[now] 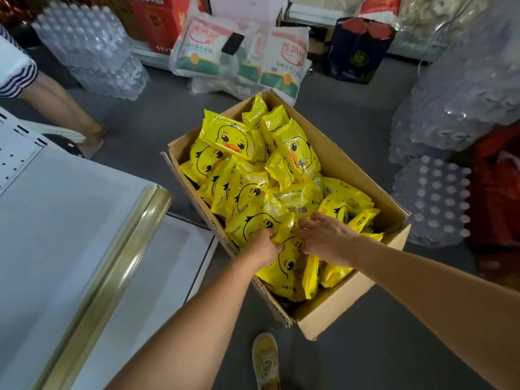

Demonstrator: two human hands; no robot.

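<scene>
Packets (247, 192) in yellow wrap with a duck face (dozens of them, heaped loose) fill the cardboard box (351, 302) on the grey floor (351, 122), and we have both hands in its near end. Our left hand (263, 246) has its fingers (269, 235) curled down and clamped on the edge of one yellow packet (287, 228), which lies on top of the heap right between the two sets of fingers. Our right hand (327, 239) meets that packet from the other side: its fingers (308, 220) are apart and fairly straight, the tips resting on the crinkled wrap without closing round it. Beyond the fingers the heap reaches to the far end of the box; beneath them more packets stand on edge against the near wall. Left of the left fingers runs a white shelf (70, 220) with a brass-coloured edge strip (132, 235). Well behind the fingers, toward us, a yellow shoe (266, 358) stands on the floor. Far past the box lie flour bags (284, 66) and shrink-wrapped packs of bottled water (92, 52).
</scene>
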